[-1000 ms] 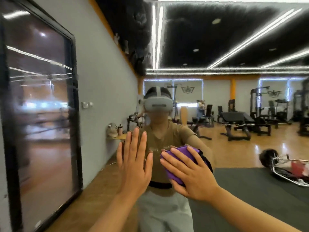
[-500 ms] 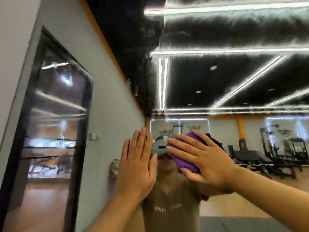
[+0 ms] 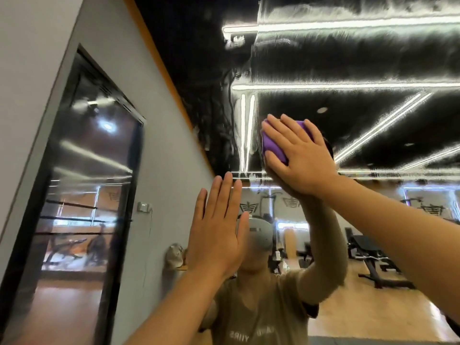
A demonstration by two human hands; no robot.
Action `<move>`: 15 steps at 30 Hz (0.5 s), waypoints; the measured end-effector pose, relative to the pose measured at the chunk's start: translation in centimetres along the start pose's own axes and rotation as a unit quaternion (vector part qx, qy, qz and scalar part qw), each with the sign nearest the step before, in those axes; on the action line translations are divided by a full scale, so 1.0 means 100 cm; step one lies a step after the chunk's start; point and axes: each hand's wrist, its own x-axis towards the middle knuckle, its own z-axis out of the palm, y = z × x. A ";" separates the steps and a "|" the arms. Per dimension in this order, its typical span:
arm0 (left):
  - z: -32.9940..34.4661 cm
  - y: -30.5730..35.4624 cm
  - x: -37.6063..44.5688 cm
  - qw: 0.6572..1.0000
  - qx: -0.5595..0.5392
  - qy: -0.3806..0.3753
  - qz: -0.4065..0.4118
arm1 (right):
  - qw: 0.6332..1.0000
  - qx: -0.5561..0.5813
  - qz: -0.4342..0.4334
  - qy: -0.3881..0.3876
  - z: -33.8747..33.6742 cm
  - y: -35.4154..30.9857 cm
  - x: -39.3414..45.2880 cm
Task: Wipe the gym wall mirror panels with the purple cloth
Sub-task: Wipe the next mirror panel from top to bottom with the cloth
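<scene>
The wall mirror panel (image 3: 361,58) fills the view ahead and reflects the black ceiling with its light strips. My right hand (image 3: 298,158) is raised high and presses the folded purple cloth (image 3: 273,145) flat against the glass; only the cloth's left part shows between my fingers. Lower and to the left, my left hand (image 3: 216,230) rests flat on the mirror with its fingers spread and nothing in it. The reflection of a person wearing a grey headset sits behind both hands.
A grey wall (image 3: 164,170) with an orange top band runs along the left and holds a dark-framed glass panel (image 3: 82,195). Benches and gym machines (image 3: 373,265) on a wooden floor appear in the reflection at the lower right.
My right hand has slid the purple cloth upward on the mirror, from chest height to well above the reflected head. The view has tilted up. My left hand stays flat on the glass.
</scene>
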 end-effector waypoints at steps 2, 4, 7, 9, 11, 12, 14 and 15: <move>0.000 0.000 0.001 1.000 0.001 0.004 0.002 | 1.000 0.008 -0.011 0.005 0.003 -0.011 -0.029; 0.001 0.000 0.001 1.000 -0.001 0.009 0.001 | 0.999 0.011 -0.043 0.004 0.007 -0.020 -0.062; 0.001 0.000 0.001 1.000 -0.011 0.008 0.001 | 0.998 0.005 -0.069 -0.005 0.009 -0.027 -0.109; 0.000 0.000 0.001 1.000 -0.013 0.009 0.000 | 0.996 -0.005 -0.086 -0.021 0.009 -0.033 -0.136; 0.001 0.000 0.001 1.000 -0.012 0.012 -0.002 | 0.994 -0.018 -0.102 -0.036 0.008 -0.038 -0.155; 0.002 -0.001 0.001 1.000 -0.012 0.012 -0.003 | 0.993 -0.025 -0.107 -0.043 0.008 -0.039 -0.161; 0.003 -0.001 0.001 1.000 -0.012 0.014 -0.004 | 0.992 -0.033 -0.113 -0.052 0.008 -0.039 -0.167; 0.003 -0.001 0.002 1.000 -0.013 0.017 -0.003 | 0.991 -0.035 -0.117 -0.055 0.007 -0.038 -0.167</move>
